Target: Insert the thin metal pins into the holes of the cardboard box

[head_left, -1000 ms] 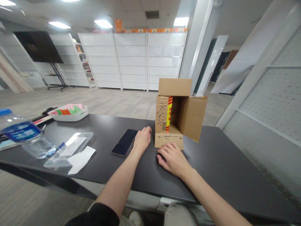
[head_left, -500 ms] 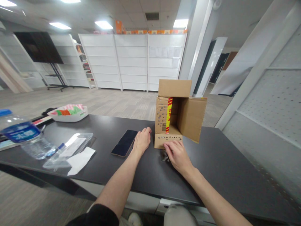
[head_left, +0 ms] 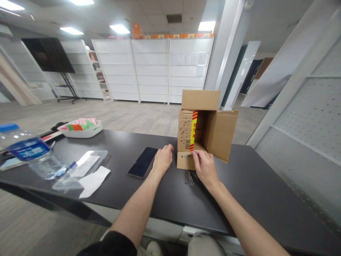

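Note:
A cardboard box (head_left: pixel 223 137) with its flaps open stands on the black table. Its front lower flap (head_left: pixel 183 164) has a row of small holes, a few filled by metal heads, and round heads dot the left flap. My right hand (head_left: pixel 205 166) is at that lower flap, thumb and fingertips pinched at its upper edge; what they hold, if anything, is too small to make out. Several thin metal nails (head_left: pixel 189 177) lie side by side just below. My left hand (head_left: pixel 163 159) rests on the table, fingers loosely bent, beside a dark phone (head_left: pixel 143 162), apart from the box.
To the left are a clear plastic case (head_left: pixel 92 161), a white paper (head_left: pixel 94 182) and a water bottle (head_left: pixel 34 153) tilted at the edge of view. Behind them sits a white basket (head_left: pixel 84 133) with colourful packets. A perforated panel (head_left: pixel 306 142) borders the right side.
My right hand has risen from the lower part of the front flap to its upper edge, uncovering more of the nails. My left hand stays by the phone. The view has shifted slightly.

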Tool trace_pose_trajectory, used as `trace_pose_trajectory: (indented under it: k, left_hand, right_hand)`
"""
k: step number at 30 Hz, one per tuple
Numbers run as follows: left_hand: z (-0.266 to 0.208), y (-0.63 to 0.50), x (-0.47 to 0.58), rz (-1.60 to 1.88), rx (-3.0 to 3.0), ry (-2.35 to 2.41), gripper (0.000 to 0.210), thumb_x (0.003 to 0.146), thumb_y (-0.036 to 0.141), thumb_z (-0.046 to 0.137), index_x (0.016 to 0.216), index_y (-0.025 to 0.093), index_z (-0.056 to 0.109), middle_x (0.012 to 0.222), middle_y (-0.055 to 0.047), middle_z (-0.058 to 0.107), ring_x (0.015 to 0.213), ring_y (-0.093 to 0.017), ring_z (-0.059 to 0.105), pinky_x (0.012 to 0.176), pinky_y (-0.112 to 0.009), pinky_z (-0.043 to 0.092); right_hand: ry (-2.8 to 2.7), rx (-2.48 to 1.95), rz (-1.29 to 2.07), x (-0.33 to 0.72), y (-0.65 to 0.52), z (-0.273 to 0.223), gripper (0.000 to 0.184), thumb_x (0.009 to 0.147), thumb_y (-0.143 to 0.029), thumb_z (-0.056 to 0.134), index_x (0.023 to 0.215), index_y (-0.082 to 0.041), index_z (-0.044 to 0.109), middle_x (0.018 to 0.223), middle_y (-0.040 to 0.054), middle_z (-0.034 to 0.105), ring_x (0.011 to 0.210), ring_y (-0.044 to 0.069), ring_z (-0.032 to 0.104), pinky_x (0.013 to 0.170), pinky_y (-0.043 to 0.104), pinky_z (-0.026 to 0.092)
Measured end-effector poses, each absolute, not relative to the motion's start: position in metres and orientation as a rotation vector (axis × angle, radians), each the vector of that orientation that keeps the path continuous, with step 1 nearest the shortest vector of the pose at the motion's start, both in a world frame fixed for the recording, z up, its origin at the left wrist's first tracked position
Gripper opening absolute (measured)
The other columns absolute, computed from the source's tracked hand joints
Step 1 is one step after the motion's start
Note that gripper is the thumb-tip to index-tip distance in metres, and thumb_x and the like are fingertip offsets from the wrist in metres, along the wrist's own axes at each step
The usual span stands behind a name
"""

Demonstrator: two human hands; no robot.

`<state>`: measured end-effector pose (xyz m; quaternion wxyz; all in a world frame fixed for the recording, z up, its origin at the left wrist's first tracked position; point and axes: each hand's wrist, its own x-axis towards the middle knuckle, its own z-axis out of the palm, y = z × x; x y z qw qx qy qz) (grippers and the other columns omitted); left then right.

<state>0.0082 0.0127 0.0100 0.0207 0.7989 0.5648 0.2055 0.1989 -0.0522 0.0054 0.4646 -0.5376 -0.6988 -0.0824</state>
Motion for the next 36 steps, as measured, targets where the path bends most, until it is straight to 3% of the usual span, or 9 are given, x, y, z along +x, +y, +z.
trace_pose_trajectory:
  k: [22, 36]
  left_hand:
    - [0.008, 0.014, 0.008, 0.644, 2.483, 1.747, 0.024, 0.099, 0.017, 0.038, 0.111, 0.023, 0.058, 0.111, -0.005, 0.068, 0.097, -0.018, 0.066, 0.090, -0.031, 0.045]
    - [0.010, 0.012, 0.008, 0.634, 2.480, 1.758, 0.025, 0.099, 0.017, 0.038, 0.111, 0.023, 0.058, 0.112, -0.005, 0.068, 0.096, -0.018, 0.066, 0.089, -0.031, 0.045]
  right_hand:
    - [-1.875, -1.337, -0.294, 0.201, -0.048, -0.004, 0.019, 0.100, -0.021, 0.047, 0.100, -0.022, 0.066, 0.093, 0.0068, 0.074, 0.090, 0.025, 0.063, 0.082, 0.038, 0.040]
    - [-1.871, -1.303, -0.195, 0.197, -0.056, -0.002, 0.022, 0.096, -0.017, 0.047, 0.106, -0.022, 0.067, 0.098, 0.0073, 0.075, 0.092, 0.026, 0.064, 0.087, 0.041, 0.042]
